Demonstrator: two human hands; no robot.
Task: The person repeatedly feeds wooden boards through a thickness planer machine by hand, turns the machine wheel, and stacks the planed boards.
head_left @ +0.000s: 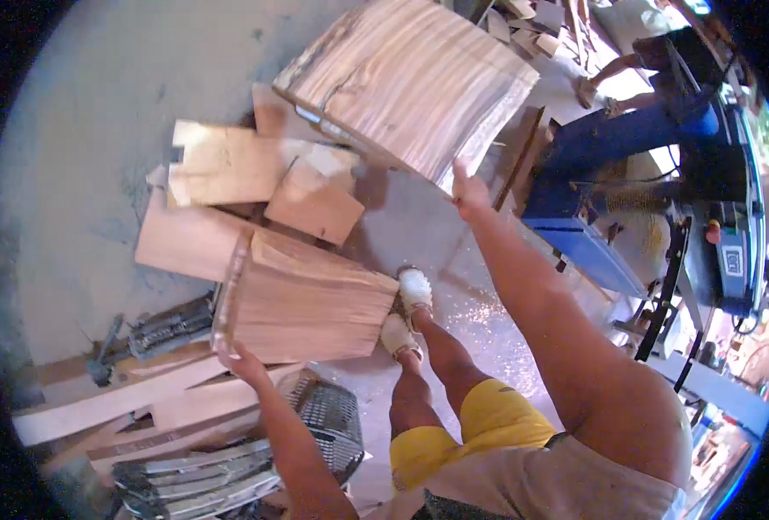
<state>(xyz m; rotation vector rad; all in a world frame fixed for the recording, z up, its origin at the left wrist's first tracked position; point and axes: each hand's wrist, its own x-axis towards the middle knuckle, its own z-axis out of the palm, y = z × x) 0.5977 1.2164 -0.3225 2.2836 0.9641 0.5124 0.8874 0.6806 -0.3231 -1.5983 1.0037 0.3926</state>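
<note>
- At the slab's [410,78] near corner, I see the right hand [471,198] clamped, the long axis running forward-left.
- At the board's [315,303] near-left corner, my left hand [244,366] grips.

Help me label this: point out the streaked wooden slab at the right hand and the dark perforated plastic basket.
Streaked wooden slab [406,87]: head view, broad face.
Dark plastic basket [331,412]: head view, perforated side.

- Yellow shorts [506,418], with small darker marks on 1 leg
- Pale greyish-beige top [558,477], with a black patch low on the front
- 2 pale shoes [415,288], whitish over the toes
- Left hand [241,362] and right hand [471,196], both bare
</note>
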